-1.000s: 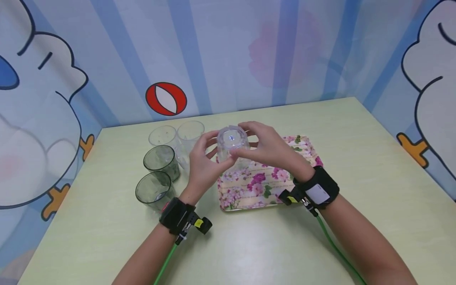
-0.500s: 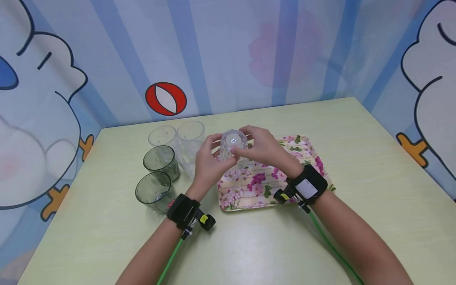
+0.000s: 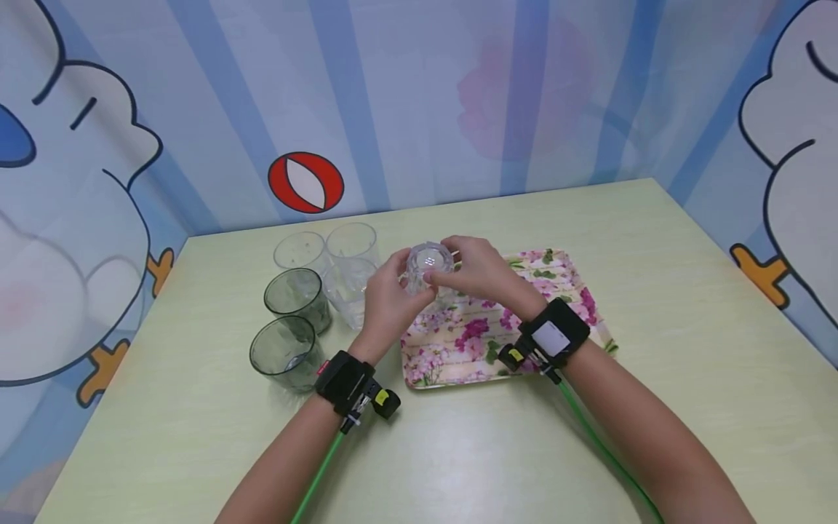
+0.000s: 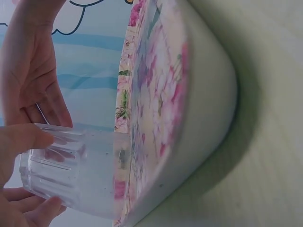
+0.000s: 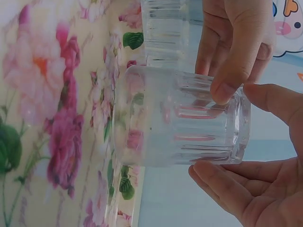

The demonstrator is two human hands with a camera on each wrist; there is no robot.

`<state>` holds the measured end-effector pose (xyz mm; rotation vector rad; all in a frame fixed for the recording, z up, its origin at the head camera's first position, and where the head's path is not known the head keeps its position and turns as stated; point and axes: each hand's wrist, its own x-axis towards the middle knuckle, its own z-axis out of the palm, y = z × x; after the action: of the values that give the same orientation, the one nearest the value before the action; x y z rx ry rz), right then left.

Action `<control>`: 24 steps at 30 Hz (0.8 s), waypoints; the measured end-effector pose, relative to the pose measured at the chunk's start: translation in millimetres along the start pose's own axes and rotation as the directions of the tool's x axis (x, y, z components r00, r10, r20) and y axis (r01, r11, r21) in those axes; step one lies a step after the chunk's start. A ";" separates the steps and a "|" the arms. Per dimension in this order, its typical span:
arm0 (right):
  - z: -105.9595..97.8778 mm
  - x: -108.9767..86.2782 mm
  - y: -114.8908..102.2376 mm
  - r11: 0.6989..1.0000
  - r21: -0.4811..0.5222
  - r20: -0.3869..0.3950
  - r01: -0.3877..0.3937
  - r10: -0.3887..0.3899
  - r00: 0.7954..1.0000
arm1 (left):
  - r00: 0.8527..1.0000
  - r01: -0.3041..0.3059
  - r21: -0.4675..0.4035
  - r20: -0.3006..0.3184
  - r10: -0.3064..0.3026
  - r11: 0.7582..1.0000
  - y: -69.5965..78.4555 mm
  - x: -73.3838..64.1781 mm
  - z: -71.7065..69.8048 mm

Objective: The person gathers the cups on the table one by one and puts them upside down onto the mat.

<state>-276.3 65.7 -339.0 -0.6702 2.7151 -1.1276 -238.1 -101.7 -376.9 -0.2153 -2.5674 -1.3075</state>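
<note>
Both hands hold one clear glass tumbler [image 3: 430,260], upside down with its thick fluted base upward. My left hand [image 3: 390,302] grips it from the left and my right hand [image 3: 483,269] from the right, fingers and thumbs around the base end. Below it lies a flower-patterned tray [image 3: 452,367]. In the right wrist view the tumbler's mouth [image 5: 125,118] is at the tray's surface; whether it touches cannot be told. In the left wrist view the tray's raised edge [image 4: 203,90] stands in front of the mouth.
Left of the tray stand two grey-green glasses, a front one [image 3: 284,356] and one behind it [image 3: 297,298]. Several clear glasses [image 3: 351,240] stand mouth-up beyond them, close together. A patterned backdrop [image 3: 419,109] rises behind the table [image 3: 655,291].
Both hands have brought the inverted tumbler slightly right and lower toward the tray. Their grip on it remains. The standing glasses and the tray have stayed in place.
</note>
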 end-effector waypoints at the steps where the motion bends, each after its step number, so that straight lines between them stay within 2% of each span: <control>1: 0.6 0.8 0.7 1.000 -0.001 0.001 -0.002 0.002 1.000 | 1.000 0.007 0.001 0.006 -0.007 1.000 0.1 0.2 0.1; 5: 2.7 3.8 3.0 1.000 -0.008 -0.005 -0.017 0.017 1.000 | 1.000 0.022 0.020 0.022 -0.022 1.000 0.9 1.0 0.4; 14: 4.0 6.6 4.2 1.000 -0.020 -0.010 -0.023 0.023 1.000 | 0.999 0.006 0.055 0.041 -0.009 0.998 0.6 2.6 0.8; 24: 6.8 9.6 6.0 1.000 -0.023 -0.020 -0.011 0.010 1.000 | 1.000 -0.007 0.105 0.017 0.005 0.994 0.1 3.3 2.5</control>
<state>-285.0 60.8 -347.6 -0.6508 2.7488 -1.1078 -241.6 -99.5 -377.3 -0.2145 -2.6384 -1.1686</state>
